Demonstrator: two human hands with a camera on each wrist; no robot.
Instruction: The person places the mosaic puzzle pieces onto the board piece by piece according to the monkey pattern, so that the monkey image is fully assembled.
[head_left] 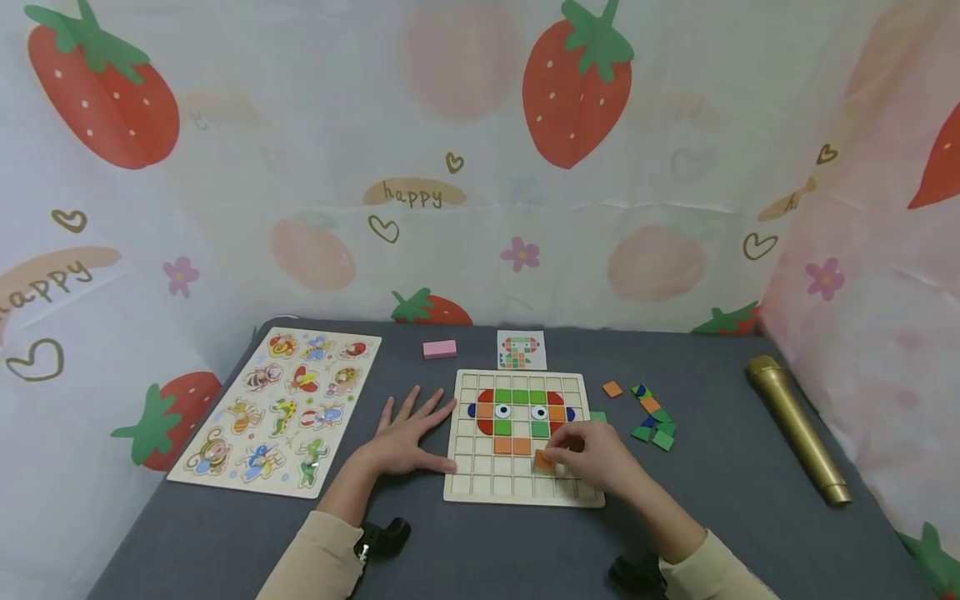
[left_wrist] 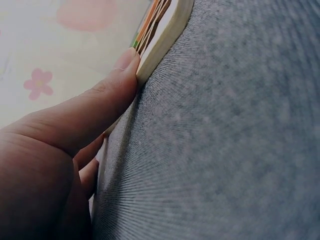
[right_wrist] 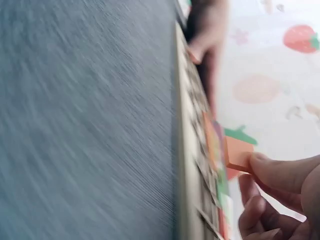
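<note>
The right hand's grip is a thumb-and-finger pinch on an orange tile, held just above the board, near an orange pair set in it. The left hand has its fingers spread, grip holding nothing, thumb touching the board's left edge. Loose tiles lie on the desk to the right.

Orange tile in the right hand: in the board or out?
Out: the right hand pinches the orange tile, and the right wrist view shows it raised off the board.
</note>
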